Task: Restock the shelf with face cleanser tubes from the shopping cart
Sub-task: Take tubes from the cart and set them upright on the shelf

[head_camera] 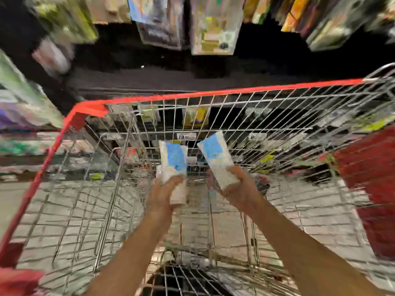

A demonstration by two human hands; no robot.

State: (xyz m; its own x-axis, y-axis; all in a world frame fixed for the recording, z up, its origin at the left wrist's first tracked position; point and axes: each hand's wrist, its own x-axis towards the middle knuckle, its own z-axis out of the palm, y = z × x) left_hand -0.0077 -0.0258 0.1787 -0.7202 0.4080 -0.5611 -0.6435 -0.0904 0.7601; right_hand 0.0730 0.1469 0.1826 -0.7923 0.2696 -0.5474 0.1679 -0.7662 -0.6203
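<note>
Both my hands are over the wire shopping cart (213, 94), which has a red rim. My left hand (165, 192) grips a white and blue face cleanser tube (173, 160) by its lower end, and the tube stands nearly upright. My right hand (237, 185) grips a second white and blue tube (215, 154), tilted to the left. Both tubes are held above the cart's basket, near its far wall. The picture is heavily blurred.
Beyond the cart a dark shelf (192, 82) runs across, with hanging packets (211, 24) above it. Lower shelf rows with price tags (186, 137) show through the cart's wire. Blurred goods stand at the left (23, 107). A red panel (372, 184) is at the right.
</note>
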